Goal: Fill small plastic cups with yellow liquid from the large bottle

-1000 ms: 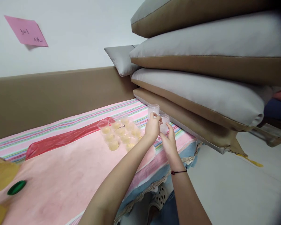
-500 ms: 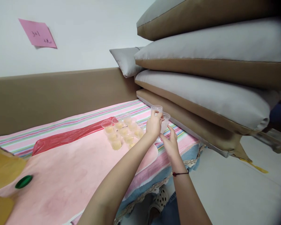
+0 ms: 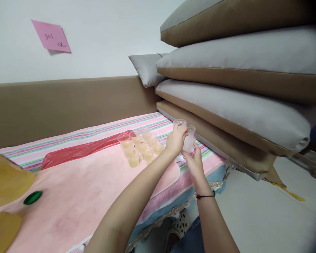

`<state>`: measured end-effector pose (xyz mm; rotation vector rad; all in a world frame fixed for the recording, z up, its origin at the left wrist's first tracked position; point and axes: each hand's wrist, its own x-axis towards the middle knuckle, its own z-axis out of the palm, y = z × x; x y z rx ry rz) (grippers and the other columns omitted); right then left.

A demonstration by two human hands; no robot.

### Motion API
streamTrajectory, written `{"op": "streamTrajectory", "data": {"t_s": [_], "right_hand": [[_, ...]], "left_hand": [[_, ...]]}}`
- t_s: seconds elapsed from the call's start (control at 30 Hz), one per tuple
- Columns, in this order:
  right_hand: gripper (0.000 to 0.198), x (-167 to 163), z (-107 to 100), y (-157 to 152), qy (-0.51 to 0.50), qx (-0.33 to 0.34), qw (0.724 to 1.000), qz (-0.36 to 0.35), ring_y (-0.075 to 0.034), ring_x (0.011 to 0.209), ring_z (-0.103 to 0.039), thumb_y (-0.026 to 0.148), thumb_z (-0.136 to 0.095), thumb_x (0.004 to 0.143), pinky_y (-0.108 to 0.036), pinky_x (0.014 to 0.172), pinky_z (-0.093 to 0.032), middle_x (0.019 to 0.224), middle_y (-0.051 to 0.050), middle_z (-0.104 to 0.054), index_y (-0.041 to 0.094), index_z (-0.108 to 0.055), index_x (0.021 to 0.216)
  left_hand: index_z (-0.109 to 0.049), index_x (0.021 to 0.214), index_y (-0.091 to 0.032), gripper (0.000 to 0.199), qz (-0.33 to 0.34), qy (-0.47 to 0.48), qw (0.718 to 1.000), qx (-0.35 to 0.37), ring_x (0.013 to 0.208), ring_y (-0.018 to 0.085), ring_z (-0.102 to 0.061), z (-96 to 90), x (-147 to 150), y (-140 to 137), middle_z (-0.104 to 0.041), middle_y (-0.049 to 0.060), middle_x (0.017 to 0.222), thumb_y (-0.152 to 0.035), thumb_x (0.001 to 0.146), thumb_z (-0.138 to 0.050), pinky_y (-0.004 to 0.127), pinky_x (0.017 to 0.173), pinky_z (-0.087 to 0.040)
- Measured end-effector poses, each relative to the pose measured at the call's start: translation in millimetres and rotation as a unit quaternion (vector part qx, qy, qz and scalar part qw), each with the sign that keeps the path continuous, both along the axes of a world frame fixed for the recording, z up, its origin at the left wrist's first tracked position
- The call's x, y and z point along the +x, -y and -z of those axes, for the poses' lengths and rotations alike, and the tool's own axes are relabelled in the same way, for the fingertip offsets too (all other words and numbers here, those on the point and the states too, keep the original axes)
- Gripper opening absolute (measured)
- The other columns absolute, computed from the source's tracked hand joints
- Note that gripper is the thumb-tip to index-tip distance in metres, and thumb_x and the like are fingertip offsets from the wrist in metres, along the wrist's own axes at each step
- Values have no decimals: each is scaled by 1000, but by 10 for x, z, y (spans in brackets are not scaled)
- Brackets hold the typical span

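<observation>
My left hand [image 3: 176, 141] pinches a clear plastic cup [image 3: 180, 122] by its upper part. Around the lower side of another clear plastic cup [image 3: 189, 144] curl the thumb and fingers of my right hand [image 3: 195, 162], which wears a dark cord bracelet. Between these two shows a third clear cup rim [image 3: 191, 129]; whether the cups are nested is partly hidden by my fingers. Left of my hands stands a tight group of clear cups [image 3: 133, 161] holding pale yellow liquid, on a pink mat [image 3: 94, 196].
A crumpled red plastic bag [image 3: 79, 151] lies behind the mat. At the left are a container of yellow liquid [image 3: 7, 179] and a green cap [image 3: 32, 198]. Stacked grey-brown cushions [image 3: 226, 102] rise close on the right. The striped cloth [image 3: 210, 154] ends at a lace-trimmed edge.
The view has turned slightly left. My hands hold the cups a little farther apart, and a further cup rim now shows between them. The filled cups stay in place.
</observation>
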<state>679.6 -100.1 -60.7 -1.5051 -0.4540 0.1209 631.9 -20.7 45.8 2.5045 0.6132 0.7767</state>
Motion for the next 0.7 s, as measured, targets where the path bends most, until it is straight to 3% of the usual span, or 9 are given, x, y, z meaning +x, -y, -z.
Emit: {"op": "streamTrajectory", "data": {"t_s": [0.2,0.27,0.4,0.53,0.7], "right_hand": [[92,7,-16,63,-6,-6,1000,4,-34,135,-36,59,-68,62,-48,113,-28,146,-16,-40,19,-43,141],[94,-1,-33,92,-10,-8,1000,9,-34,135,-36,61,-67,62,-48,113,-28,147,-16,-38,20,-40,142],[97,-40,-89,128,-11,-8,1000,15,-34,133,-40,64,-66,63,-45,112,-31,143,-16,-40,16,-39,143],[96,-113,-144,102,-1,3,1000,12,-34,128,-43,65,-64,64,-47,109,-35,139,-19,-43,13,-38,141],[85,-333,-229,66,29,30,999,4,-32,127,-44,63,-64,67,-49,109,-33,139,-17,-43,17,-39,134]], "left_hand": [[-62,96,-21,12,4,155,988,-1,104,18,-63,-409,-179,-8,-48,7,143,-21,94,-50,31,89,-52],[-63,91,-20,9,17,208,978,15,106,17,-62,-568,-380,-46,-50,6,139,-20,93,-53,29,88,-54],[-65,84,-20,5,5,237,970,51,89,11,-63,-754,-1042,-141,-56,4,125,-20,88,-61,27,79,-57],[-69,84,-22,7,-56,199,971,116,94,14,-62,-623,-1913,-220,-59,3,111,-18,86,-63,27,76,-57],[-70,82,-25,10,-140,115,975,132,91,17,-63,-92,-2956,-267,-60,3,104,-27,88,-62,34,74,-57]]}}
